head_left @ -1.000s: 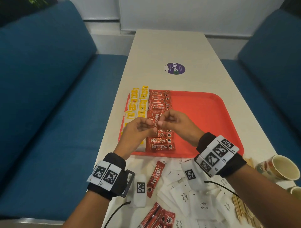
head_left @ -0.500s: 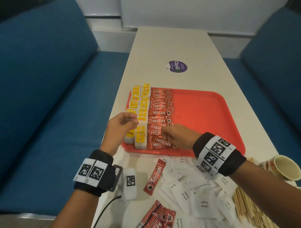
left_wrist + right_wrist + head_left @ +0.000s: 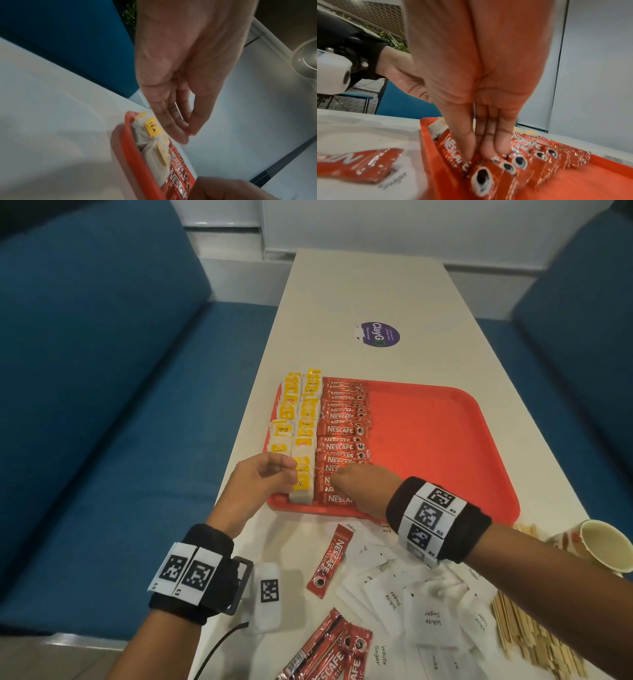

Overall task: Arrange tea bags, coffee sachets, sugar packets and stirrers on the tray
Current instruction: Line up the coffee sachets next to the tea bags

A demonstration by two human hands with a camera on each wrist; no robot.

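A red tray (image 3: 445, 440) holds two columns of yellow-tagged tea bags (image 3: 303, 440) along its left side and a column of red coffee sachets (image 3: 342, 429) beside them. My right hand (image 3: 337, 477) is down on the near end of the sachet column. In the right wrist view its thumb and fingertips (image 3: 493, 151) pinch a coffee sachet (image 3: 471, 162) among the others. My left hand (image 3: 284, 470) hovers over the nearest tea bags (image 3: 152, 127), fingers relaxed and empty (image 3: 187, 134).
On the table in front of the tray lie a single coffee sachet (image 3: 330, 559), several more sachets (image 3: 329, 652), a heap of white sugar packets (image 3: 411, 604) and wooden stirrers (image 3: 527, 635). A paper cup (image 3: 599, 546) stands at the right. Blue benches flank the table.
The two hands, together above the tray a second ago, have parted. The right hand has gone down into the near sachets. The left has drawn back to the tea bags' near corner.
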